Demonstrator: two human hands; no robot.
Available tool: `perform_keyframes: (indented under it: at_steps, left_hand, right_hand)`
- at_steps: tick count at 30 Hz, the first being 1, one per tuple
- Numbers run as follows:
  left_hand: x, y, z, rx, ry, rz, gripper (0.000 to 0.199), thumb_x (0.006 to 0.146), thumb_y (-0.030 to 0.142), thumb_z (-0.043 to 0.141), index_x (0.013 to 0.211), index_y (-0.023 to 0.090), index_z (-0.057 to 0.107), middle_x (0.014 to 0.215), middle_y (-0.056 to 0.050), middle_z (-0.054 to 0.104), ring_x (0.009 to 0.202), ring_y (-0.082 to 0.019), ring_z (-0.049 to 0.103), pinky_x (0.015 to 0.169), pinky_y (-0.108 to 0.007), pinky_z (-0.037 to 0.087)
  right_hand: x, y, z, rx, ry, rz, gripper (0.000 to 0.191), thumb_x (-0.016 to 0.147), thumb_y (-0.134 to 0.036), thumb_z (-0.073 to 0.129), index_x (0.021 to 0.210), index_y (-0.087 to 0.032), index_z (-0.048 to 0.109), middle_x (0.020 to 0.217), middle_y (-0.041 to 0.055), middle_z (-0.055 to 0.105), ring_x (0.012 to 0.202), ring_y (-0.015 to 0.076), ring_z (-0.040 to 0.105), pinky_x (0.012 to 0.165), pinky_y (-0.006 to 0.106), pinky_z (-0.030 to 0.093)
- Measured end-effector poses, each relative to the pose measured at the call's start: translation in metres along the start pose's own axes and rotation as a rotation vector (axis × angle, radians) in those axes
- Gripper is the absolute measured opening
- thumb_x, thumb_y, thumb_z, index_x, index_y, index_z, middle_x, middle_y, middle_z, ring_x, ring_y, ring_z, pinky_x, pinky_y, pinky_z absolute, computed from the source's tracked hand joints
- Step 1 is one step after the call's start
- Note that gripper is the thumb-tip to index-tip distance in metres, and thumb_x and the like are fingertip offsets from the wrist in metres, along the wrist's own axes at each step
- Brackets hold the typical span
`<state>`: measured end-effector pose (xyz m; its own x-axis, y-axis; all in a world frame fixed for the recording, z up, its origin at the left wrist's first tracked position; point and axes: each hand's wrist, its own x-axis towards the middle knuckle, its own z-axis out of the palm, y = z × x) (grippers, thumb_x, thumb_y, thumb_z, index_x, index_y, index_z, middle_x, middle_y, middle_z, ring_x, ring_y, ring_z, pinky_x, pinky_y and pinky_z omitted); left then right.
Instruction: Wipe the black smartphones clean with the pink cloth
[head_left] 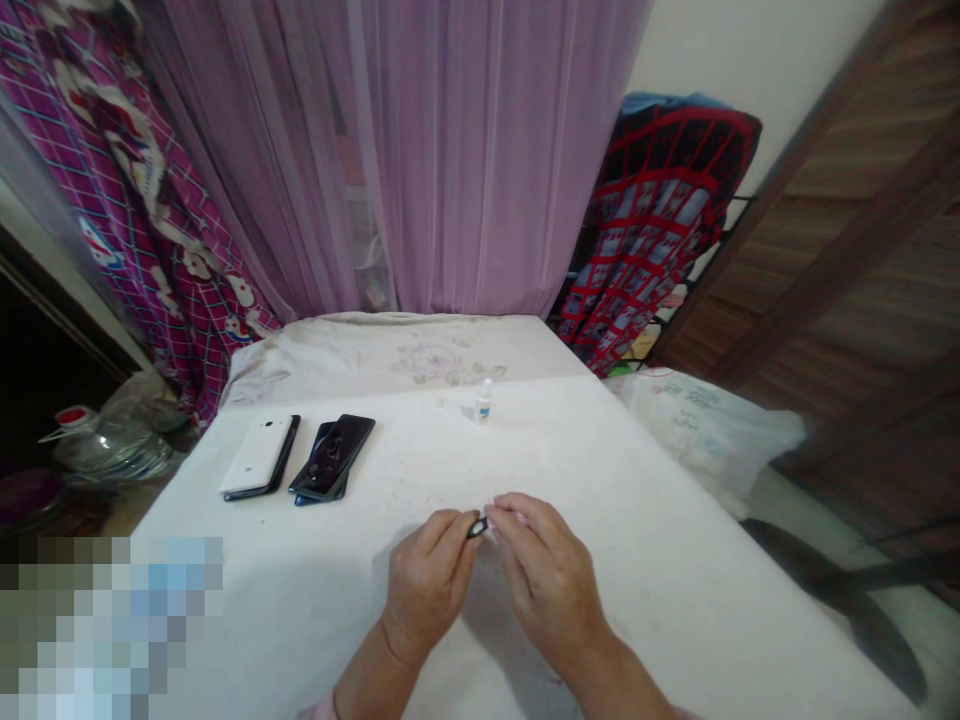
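Note:
Above the near middle of the white-covered table point(420, 470), my two hands meet at the fingertips. My left hand point(426, 575) is closed, pinching a small black object with a pale centre point(478, 527); its kind is too small to make out. My right hand point(553, 570) is closed too, with its fingertips against the object's right side. A bit of pale pink material point(519, 518) shows between the right fingers, mostly hidden by them. Beyond the hands, a small white bottle with a blue-marked label point(483, 403) stands upright.
At the left lie a white phone point(259, 458) on a dark one, and a black phone point(339, 455) across a dark blue one. Purple curtains point(480, 150) hang behind the table. A plastic bag point(697, 420) is off the right edge, a large clear bottle point(112, 450) off the left.

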<state>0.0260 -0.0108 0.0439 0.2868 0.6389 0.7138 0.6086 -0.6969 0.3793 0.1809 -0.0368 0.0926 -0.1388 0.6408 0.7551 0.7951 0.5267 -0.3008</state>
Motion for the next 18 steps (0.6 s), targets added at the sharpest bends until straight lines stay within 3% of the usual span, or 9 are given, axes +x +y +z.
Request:
perform_keyframes:
  at_steps: [4,11,18]
  left_hand:
    - [0.001,-0.001,-0.001,-0.004,0.002,-0.003,0.021,0.097,0.018,0.039,0.103,0.018,0.06,0.086,-0.005,0.066,0.073,-0.014,0.066,0.065,-0.023,0.054]
    - [0.001,-0.003,0.0,-0.001,-0.015,0.0,0.022,0.097,0.022,0.045,0.114,0.018,0.057,0.093,-0.007,0.067,0.078,-0.015,0.066,0.07,-0.024,0.054]
    - [0.001,-0.004,0.0,-0.023,-0.007,-0.035,0.022,0.096,0.016,0.039,0.098,0.018,0.06,0.085,-0.005,0.066,0.071,-0.014,0.065,0.063,-0.023,0.053]
  right_hand:
    - [0.004,-0.013,0.003,0.039,-0.024,-0.037,0.026,0.09,-0.011,0.047,0.102,-0.018,0.069,0.093,0.0097,0.069,0.086,0.0163,0.066,0.071,0.026,0.058]
    - [0.003,0.017,-0.004,-0.011,0.013,0.043,0.028,0.089,-0.01,0.048,0.107,-0.02,0.068,0.099,0.0107,0.068,0.09,0.0182,0.066,0.076,0.031,0.058]
    - [0.015,-0.015,0.005,0.067,-0.048,-0.094,0.023,0.09,-0.01,0.048,0.101,-0.016,0.067,0.092,0.01,0.07,0.081,0.0162,0.066,0.067,0.025,0.058]
